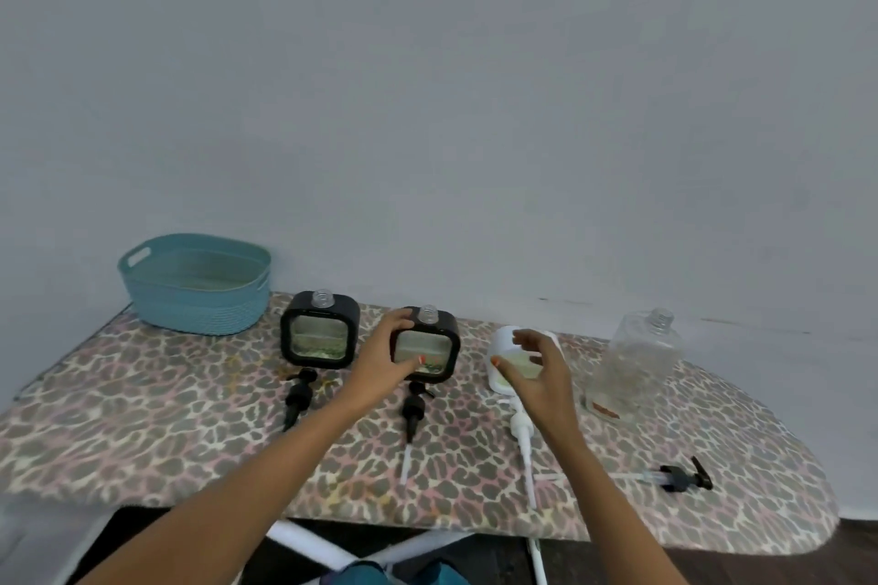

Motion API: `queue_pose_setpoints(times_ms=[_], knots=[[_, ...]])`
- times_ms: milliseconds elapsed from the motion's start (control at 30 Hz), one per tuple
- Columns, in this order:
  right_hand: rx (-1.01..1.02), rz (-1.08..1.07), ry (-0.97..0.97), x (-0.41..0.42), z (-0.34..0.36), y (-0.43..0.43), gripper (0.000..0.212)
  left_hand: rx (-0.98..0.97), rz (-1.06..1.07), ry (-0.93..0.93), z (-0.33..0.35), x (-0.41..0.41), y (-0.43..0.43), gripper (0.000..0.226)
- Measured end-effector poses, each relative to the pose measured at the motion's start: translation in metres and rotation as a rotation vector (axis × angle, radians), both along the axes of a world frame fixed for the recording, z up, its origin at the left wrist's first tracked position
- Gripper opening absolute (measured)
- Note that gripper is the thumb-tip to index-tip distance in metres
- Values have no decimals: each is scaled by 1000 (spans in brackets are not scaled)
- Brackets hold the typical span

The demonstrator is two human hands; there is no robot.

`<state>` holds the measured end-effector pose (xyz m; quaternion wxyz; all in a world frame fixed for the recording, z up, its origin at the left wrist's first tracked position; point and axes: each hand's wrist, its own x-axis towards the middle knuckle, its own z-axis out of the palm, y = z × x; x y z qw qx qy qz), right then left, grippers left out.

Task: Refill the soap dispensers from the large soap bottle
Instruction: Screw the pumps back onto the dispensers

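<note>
1. Head view shows the left hand (385, 363) gripping the right-hand black dispenser (427, 349). The thumb lies across its front window and the fingers sit over its upper left corner. I judge this a steadying hold, so the dispenser will not tip when soap goes into its open neck.
2. At 3 o'clock from that dispenser, the right hand (541, 378) hovers in front of the white soap bottle (499, 342). Its fingers are spread and loosely curved and clasp nothing. Whether a fingertip touches the bottle cannot be told. It looks placed to take the bottle up for pouring.
3. The second black dispenser (318, 337) stands at 9 o'clock from the held one, also with a bare neck.
4. One black pump (297, 394) and another black pump (413, 409) each lie at 6 o'clock from their own dispenser, probably set aside to clear the openings.
5. A white pump (521, 435) lies at 6 o'clock from the soap bottle.
6. The clear bottle (636, 361) stands at 3 o'clock from the soap bottle, nearly empty, with its pump (679, 477) lying at 5 o'clock.
7. A teal basket (190, 304) sits on the board (142, 418) at its 10 o'clock corner.
8. Both forearms enter from 6 o'clock. The left slants towards 1 o'clock and the right towards 11.
</note>
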<state>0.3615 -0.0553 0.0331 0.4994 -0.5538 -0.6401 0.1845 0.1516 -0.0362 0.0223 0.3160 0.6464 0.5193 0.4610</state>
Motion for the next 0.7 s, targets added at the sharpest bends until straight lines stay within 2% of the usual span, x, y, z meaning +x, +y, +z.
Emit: queue_pose_setpoints(times_ms=[200, 467, 633, 700], knots=[[-81, 108, -31, -76, -2, 15, 38, 28, 114, 32, -2, -73, -4, 59], [-171, 212, -191, -173, -33, 42, 41, 35, 308, 86, -14, -154, 28, 61], [-357, 218, -225, -211, -56, 52, 35, -31, 225, 94, -21, -174, 57, 72], [-450, 204, -221, -222, -66, 51, 39, -89, 161, 84, -24, -176, 67, 76]])
